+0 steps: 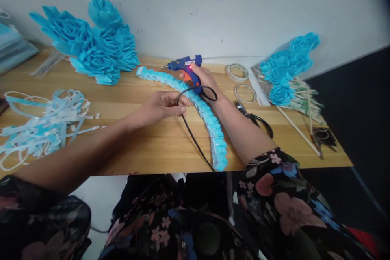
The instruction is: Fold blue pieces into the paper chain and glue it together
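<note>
My right hand (203, 78) is closed round the handle of a blue hot glue gun (184, 63) with an orange trigger. Its nozzle points left and a red light glows on its side. The gun's black cord (195, 140) loops below the handle and runs down over the table's front edge. My left hand (169, 105) pinches this cord between thumb and fingers. Beneath the gun and cord, a long curved strip of pleated light-blue material (210, 121) lies across the table, from back left to front right.
Large blue flowers (100, 44) stand at the back left, above a heap of cut straps (45, 120). Rightward lie tape rolls (237, 72), black-handled scissors (254, 118), smaller blue flowers (282, 92) and a thin stick (298, 131). The wooden table (146, 150) meets a wall behind.
</note>
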A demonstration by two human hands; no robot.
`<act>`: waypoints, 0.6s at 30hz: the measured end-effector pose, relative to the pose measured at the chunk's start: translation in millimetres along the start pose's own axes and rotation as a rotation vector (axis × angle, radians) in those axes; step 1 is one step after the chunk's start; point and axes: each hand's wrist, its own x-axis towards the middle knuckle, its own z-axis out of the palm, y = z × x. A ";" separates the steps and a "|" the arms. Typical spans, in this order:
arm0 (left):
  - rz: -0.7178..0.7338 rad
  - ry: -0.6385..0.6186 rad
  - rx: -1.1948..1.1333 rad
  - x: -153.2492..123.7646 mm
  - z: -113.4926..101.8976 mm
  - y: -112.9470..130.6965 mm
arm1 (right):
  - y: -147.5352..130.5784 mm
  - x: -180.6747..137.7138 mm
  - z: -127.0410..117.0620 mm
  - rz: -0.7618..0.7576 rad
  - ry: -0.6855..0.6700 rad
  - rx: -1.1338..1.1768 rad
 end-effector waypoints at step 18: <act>0.231 -0.361 0.520 -14.0 57.9 -11.5 | 2.2 0.1 -0.5 0.038 0.001 -0.016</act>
